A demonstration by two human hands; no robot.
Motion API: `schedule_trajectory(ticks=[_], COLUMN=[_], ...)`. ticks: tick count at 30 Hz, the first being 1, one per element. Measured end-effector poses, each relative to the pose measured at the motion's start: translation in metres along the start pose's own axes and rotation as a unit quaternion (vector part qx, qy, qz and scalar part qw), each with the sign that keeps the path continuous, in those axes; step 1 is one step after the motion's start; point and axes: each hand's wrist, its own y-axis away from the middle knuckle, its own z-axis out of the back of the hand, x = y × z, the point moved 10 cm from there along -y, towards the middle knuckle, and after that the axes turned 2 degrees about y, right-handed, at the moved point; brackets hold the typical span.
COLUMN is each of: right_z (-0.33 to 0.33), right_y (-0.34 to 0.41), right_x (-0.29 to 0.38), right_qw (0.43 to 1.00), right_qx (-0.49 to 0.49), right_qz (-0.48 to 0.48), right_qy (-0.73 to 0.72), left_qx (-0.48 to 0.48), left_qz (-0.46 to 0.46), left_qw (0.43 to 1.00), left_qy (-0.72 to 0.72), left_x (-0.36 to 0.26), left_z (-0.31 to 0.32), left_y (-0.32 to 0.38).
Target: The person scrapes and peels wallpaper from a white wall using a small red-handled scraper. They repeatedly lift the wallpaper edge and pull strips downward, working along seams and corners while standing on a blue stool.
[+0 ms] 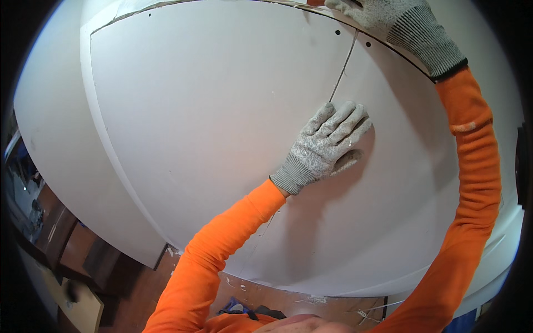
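Note:
Two pale wall panels (200,125) stand before me, with a narrow seam (344,68) between them. My left hand (327,139), in a grey knit work glove, lies flat against the panels over the seam, its fingers slightly apart and nothing held. Higher up at the right, my right hand (366,12), gloved too, is at the panels' dark top edge (399,54); its fingers are partly cut off by the picture's rim. A reddish-brown piece (315,2) shows beside its fingertips, and whether the hand grips anything is unclear. Two dark round holes (337,32) flank the seam's upper end.
Below is a reddish-brown wood-look floor (266,289) with white scraps (316,299). A white cable (374,308) lies at lower right. Brown boards or furniture (75,245) and a light board (83,304) stand at lower left. A pale wall surface (62,125) borders the panels on the left.

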Motion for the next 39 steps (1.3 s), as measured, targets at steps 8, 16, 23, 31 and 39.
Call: schedule_trajectory(ticks=[8, 16, 23, 31, 39], right_z=[0.003, -0.044, -0.008, 0.001, -0.007], right_y=[0.027, 0.086, 0.036, 0.015, 0.029], right_x=[-0.017, -0.086, -0.02, -0.001, -0.02], right_qw=[0.998, 0.997, 0.994, 0.998, 0.999], right_qx=[-0.028, -0.074, 0.011, 0.053, 0.047], right_qz=[-0.019, -0.017, -0.054, 0.022, 0.005], right_qy=[-0.045, 0.005, -0.093, -0.03, -0.012], left_qx=[-0.002, 0.002, 0.004, 0.002, 0.013], left_qz=[-0.004, 0.002, 0.016, 0.017, 0.023], left_qw=[1.0, 0.999, 0.997, 0.998, 0.998], left_qy=[-0.015, -0.048, -0.07, -0.061, -0.062], left_x=[-0.001, -0.007, 0.0, -0.004, -0.005], left_z=[-0.001, -0.004, -0.016, -0.013, -0.009], left_y=[-0.001, -0.002, 0.003, 0.0, -0.004])
